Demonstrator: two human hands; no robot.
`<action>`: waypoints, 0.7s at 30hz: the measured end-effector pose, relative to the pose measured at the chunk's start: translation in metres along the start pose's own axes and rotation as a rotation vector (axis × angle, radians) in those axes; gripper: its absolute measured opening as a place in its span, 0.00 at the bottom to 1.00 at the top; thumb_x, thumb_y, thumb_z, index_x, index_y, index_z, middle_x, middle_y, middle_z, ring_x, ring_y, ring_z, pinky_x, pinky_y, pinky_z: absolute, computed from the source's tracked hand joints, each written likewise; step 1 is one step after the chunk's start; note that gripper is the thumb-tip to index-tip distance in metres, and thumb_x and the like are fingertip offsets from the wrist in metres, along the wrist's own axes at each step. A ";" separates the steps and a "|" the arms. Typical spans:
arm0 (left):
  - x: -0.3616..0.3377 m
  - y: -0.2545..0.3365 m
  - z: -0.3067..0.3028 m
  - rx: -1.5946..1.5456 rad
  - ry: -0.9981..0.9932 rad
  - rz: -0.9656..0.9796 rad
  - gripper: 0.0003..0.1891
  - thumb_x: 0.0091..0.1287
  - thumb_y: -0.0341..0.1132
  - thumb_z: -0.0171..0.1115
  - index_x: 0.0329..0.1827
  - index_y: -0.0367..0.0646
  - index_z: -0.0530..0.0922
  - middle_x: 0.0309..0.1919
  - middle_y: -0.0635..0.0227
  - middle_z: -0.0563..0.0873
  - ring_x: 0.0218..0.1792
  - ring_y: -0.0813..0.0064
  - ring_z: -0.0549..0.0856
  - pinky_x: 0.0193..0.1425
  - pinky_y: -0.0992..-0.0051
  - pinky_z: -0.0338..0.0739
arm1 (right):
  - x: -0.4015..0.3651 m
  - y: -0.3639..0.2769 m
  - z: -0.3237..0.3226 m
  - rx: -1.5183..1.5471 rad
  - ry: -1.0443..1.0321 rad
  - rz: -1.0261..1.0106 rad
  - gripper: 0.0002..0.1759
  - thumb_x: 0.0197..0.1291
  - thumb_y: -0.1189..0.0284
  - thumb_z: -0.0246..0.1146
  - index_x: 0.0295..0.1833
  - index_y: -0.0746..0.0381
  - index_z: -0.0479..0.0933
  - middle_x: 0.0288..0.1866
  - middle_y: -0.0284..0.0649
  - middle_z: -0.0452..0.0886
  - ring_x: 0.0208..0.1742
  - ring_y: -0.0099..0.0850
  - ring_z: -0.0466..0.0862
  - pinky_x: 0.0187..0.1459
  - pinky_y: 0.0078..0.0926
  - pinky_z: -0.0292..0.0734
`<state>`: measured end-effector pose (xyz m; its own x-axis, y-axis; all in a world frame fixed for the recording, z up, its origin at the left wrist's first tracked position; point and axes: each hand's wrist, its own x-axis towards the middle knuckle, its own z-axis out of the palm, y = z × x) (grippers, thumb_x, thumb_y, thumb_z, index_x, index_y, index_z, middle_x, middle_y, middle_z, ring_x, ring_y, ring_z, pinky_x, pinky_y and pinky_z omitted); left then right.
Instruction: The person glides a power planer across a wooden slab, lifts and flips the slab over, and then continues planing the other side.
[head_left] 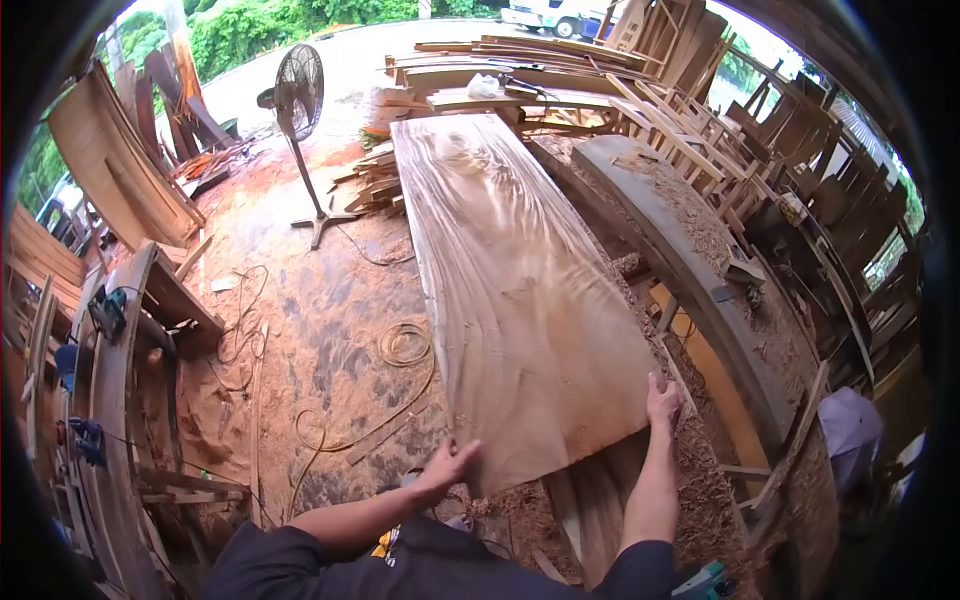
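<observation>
A long, wide wooden slab [520, 290] with wavy pale and brown grain stretches away from my body in the head view. At its near left corner, my left hand [450, 470] grips the edge, with the fingers partly hidden. My right hand [664, 402] is closed around the near right corner, thumb uppermost. Beneath the near end, another board [600, 510] shows, partly covered by the slab. Wood shavings lie around that lower board.
A standing fan [300, 95] is at the far left, beyond a coiled hose [405, 345] on the dusty floor. Along the right runs a thick grey beam [690, 260] strewn with shavings. Stacked planks [520, 60] fill the back. Power tools rest on a left-hand bench [115, 400].
</observation>
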<state>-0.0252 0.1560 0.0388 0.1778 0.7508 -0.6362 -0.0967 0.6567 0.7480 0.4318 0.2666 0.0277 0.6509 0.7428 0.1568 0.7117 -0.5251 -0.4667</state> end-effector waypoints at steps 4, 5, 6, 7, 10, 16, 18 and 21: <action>0.007 -0.005 -0.084 0.185 0.143 0.177 0.45 0.70 0.60 0.67 0.75 0.30 0.66 0.64 0.52 0.82 0.60 0.65 0.84 0.65 0.66 0.79 | -0.093 -0.005 0.015 0.062 0.147 -0.074 0.32 0.64 0.47 0.68 0.53 0.68 0.82 0.48 0.62 0.85 0.55 0.60 0.84 0.56 0.53 0.78; -0.003 0.010 -0.099 0.083 0.084 0.147 0.39 0.72 0.58 0.66 0.71 0.32 0.69 0.60 0.54 0.83 0.57 0.68 0.84 0.62 0.66 0.80 | -0.124 -0.015 0.007 0.029 0.155 -0.106 0.33 0.64 0.52 0.69 0.60 0.70 0.79 0.53 0.63 0.84 0.56 0.61 0.83 0.59 0.52 0.78; -0.003 0.012 -0.111 0.070 0.084 0.139 0.36 0.72 0.57 0.66 0.69 0.34 0.71 0.58 0.56 0.83 0.56 0.69 0.83 0.60 0.66 0.80 | -0.147 -0.015 0.004 0.102 0.179 -0.175 0.33 0.65 0.55 0.69 0.64 0.71 0.77 0.57 0.62 0.83 0.57 0.59 0.83 0.59 0.51 0.78; -0.002 0.015 -0.118 0.059 0.082 0.135 0.34 0.72 0.56 0.66 0.66 0.35 0.72 0.55 0.57 0.83 0.56 0.71 0.83 0.59 0.67 0.80 | -0.164 -0.011 -0.001 0.177 0.206 -0.241 0.34 0.66 0.58 0.70 0.67 0.72 0.74 0.60 0.62 0.82 0.58 0.58 0.83 0.60 0.49 0.78; -0.004 0.019 -0.119 0.178 0.110 0.144 0.32 0.72 0.57 0.66 0.66 0.38 0.73 0.52 0.61 0.83 0.55 0.73 0.82 0.59 0.66 0.79 | -0.215 0.008 -0.044 0.509 -0.014 0.092 0.30 0.64 0.65 0.71 0.67 0.71 0.75 0.59 0.58 0.82 0.62 0.53 0.82 0.64 0.43 0.77; -0.001 -0.018 -0.128 -0.473 -0.029 -0.088 0.23 0.74 0.56 0.63 0.51 0.43 0.77 0.38 0.67 0.82 0.42 0.71 0.82 0.47 0.69 0.77 | -0.320 0.088 -0.205 -0.355 0.560 -0.035 0.26 0.66 0.67 0.69 0.66 0.69 0.77 0.69 0.55 0.76 0.70 0.52 0.75 0.72 0.49 0.68; 0.018 -0.079 -0.161 -0.609 -0.055 -0.237 0.23 0.75 0.58 0.59 0.48 0.44 0.81 0.36 0.66 0.83 0.39 0.70 0.83 0.41 0.67 0.76 | -0.329 0.127 -0.235 -0.557 0.567 0.051 0.28 0.67 0.63 0.68 0.66 0.69 0.76 0.70 0.56 0.75 0.73 0.52 0.72 0.74 0.53 0.64; 0.044 -0.203 -0.205 -0.121 0.027 -0.300 0.24 0.75 0.56 0.54 0.37 0.43 0.85 0.24 0.67 0.82 0.28 0.71 0.82 0.31 0.63 0.74 | -0.329 0.132 -0.242 -0.686 0.319 0.128 0.30 0.65 0.65 0.70 0.67 0.69 0.76 0.71 0.57 0.75 0.73 0.53 0.72 0.74 0.51 0.65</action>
<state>-0.1989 0.0703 -0.1804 0.1899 0.5229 -0.8310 -0.1604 0.8516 0.4991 0.3754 -0.1480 0.1246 0.7101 0.5578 0.4297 0.5626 -0.8164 0.1301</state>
